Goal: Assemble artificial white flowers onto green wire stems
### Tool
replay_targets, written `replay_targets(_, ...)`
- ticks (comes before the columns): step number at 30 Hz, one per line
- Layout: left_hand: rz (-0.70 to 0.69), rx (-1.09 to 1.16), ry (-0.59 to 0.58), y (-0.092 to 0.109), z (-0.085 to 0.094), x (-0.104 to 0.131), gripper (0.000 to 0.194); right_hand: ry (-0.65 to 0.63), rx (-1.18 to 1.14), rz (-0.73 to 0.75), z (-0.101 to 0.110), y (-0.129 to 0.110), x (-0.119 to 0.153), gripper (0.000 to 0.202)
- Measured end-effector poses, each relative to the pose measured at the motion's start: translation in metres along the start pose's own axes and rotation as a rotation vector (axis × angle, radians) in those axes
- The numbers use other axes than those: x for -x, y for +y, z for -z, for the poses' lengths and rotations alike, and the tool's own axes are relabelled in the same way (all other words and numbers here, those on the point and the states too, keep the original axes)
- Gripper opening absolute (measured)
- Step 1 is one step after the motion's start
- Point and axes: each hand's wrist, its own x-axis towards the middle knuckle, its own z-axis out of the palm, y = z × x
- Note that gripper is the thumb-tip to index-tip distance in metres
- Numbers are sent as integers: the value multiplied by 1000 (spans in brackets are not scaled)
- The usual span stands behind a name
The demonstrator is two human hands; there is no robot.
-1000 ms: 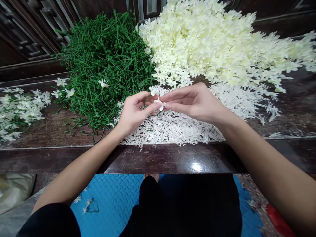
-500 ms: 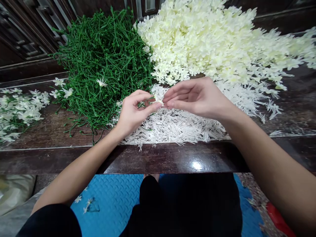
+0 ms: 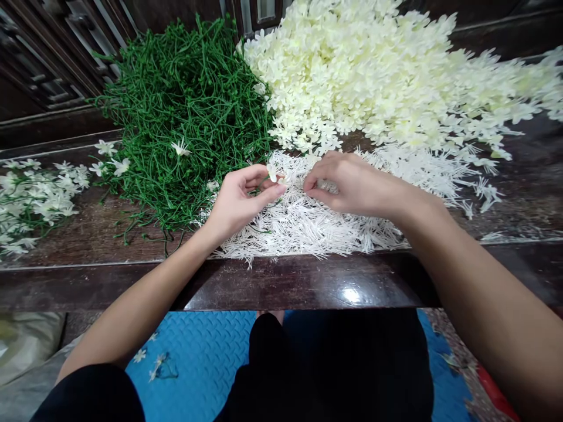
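Head view: the left hand (image 3: 240,202) pinches a green stem with a small white flower (image 3: 271,173), held above the white stamen pile (image 3: 308,225) on the tabletop (image 3: 308,284). The right hand (image 3: 352,184), fingers curled, picks at that pile; whether it grips a piece cannot be told. Far left lies the green stem heap (image 3: 185,111), far right the cream petal heap (image 3: 378,70). No containers are visible.
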Motion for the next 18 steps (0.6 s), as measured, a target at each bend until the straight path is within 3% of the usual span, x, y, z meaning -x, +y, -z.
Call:
replay_targets(4, 12, 8, -1, 0, 1, 0, 16, 123, -42, -48, 1, -4, 1, 15)
replay_targets(9, 69, 100, 4, -2, 2, -2, 22, 264, -288, -33, 8, -16, 4, 10)
replay_targets(18, 12, 94, 2, -4, 3, -2, 23, 298, -520, 51, 2, -30, 3, 4)
